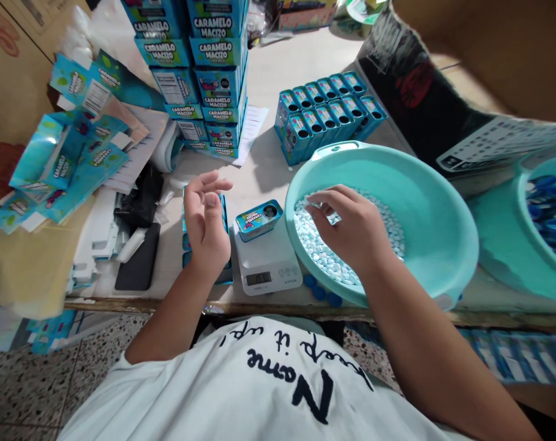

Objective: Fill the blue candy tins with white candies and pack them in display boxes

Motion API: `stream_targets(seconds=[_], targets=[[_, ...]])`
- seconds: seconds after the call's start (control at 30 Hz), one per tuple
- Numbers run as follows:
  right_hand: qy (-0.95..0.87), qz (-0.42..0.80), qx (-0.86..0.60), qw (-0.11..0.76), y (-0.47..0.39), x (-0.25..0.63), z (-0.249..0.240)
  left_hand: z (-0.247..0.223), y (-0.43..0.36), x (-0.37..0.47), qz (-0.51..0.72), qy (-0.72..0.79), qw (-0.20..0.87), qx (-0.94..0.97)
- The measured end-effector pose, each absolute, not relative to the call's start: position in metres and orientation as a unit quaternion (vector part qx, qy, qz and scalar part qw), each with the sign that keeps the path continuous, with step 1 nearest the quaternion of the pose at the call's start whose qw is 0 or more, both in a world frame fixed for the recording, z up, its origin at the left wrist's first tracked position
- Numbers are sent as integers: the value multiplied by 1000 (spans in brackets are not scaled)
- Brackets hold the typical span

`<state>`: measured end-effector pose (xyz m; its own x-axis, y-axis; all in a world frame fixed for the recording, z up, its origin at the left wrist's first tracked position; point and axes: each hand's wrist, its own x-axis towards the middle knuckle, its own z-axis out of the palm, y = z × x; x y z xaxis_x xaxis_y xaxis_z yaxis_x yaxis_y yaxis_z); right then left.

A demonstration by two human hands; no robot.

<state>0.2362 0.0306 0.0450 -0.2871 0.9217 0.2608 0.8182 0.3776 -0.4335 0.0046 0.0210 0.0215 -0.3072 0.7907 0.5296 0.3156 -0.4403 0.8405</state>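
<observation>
A small blue candy tin (258,222) lies on the white digital scale (271,263), its round dark opening facing up. Left of the scale is my left hand (208,223), raised with fingers loosely spread and holding nothing. It hovers over a box of blue tins (185,242) and hides part of them. My right hand (349,223) is above the pale blue candies (321,252) in the turquoise basin (436,220). Its fingers curl toward the thumb; whether a candy is between the fingertips cannot be made out.
Tall stacks of candy boxes (214,79) stand behind my left hand. Rows of open tins (326,116) sit behind the basin. Flattened packaging (71,159) and a black phone (138,263) lie at left. Blue caps (321,291) rest by the basin; another tub (507,233) stands right.
</observation>
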Motion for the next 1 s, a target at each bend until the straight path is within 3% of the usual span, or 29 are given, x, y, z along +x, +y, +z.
stream_targets(seconds=[0.3, 0.4, 0.57, 0.7, 0.87, 1.0], targets=[[-797, 101, -541, 249, 30, 235, 46, 23, 18, 5, 609, 497, 191, 588], [-787, 104, -573, 204, 32, 236, 44, 22, 18, 6, 533, 510, 192, 647], [-763, 108, -621, 144, 36, 238, 44, 17, 24, 9, 306, 512, 171, 784], [-769, 101, -617, 133, 35, 236, 47, 21, 26, 12, 300, 523, 109, 790], [-783, 68, -596, 162, 34, 235, 51, 68, 2, -5, 384, 486, 67, 782], [-817, 30, -524, 240, 31, 239, 60, 124, -40, -36, 290, 411, 65, 862]])
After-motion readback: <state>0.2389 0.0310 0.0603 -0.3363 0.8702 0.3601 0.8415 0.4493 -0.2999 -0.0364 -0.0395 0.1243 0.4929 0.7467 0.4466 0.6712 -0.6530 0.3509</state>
